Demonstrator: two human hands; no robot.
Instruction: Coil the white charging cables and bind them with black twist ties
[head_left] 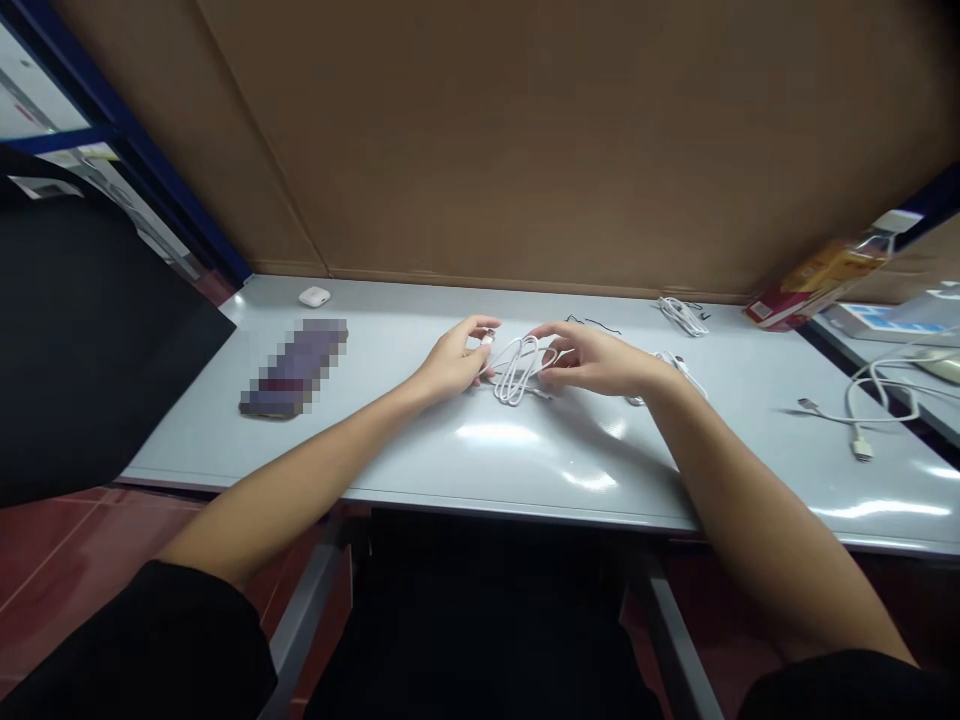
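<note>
- The left hand (457, 360) pinches the plug (488, 338) of a white cable (516, 373) between thumb and fingers.
- The right hand (589, 360) is curved, its fingertips at the near side of the cable's loops; whether they pinch a strand, I cannot tell.
- The white cable is between the two hands, gathered in loops above the table (420, 450).
- Just beyond the right hand are thin black ties (600, 325).
- Right of that hand, a second cable (686, 372) is partly behind the forearm; a bundled cable (681, 316) lies farther away.
- Well left of the left hand are a pixelated dark object (296, 368) and a small white case (314, 297).
</note>
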